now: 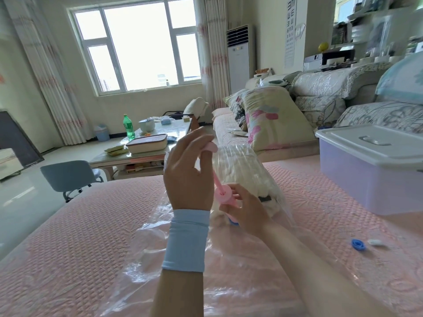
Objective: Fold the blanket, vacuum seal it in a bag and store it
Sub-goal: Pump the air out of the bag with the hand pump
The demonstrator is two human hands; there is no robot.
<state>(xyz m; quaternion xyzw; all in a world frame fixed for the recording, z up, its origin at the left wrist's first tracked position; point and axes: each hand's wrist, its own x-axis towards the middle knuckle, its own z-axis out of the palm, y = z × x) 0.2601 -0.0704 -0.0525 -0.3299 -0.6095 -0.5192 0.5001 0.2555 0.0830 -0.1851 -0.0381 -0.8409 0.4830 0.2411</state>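
Pink quilted cover [80,225] spreads under both hands, and on it lies a clear plastic bag [160,248] with the white blanket [240,170] inside. The blanket is a folded, ribbed bundle sitting just beyond the hands, while the slack, crinkled near end of the bag runs back beneath the forearms.

Between the hands stands a pink pump [223,194], tilted. The left hand [187,172] wears a light-blue wristband [186,239] and is raised above the right, its fingers curled round the pump's handle, with the thin rod drawn out of the barrel below it. The right hand [248,211] sits lower and closer to the bag, its fingers wrapped round the barrel. A bit of blue shows at the barrel's foot, under the right hand; how it meets the bag is hidden.

To the right of the right hand, well apart from it, a blue cap [358,244] and a small white clip [376,242] lie side by side on the cover. Farther right and beyond them stands a lilac box [370,179] with a white lid [366,145] on top.

Beyond the left hand, off the cover, is a low surface [174,128] carrying a green bottle [128,126] and a flat lidded container — and left of that, a grey-blue chair [68,175].
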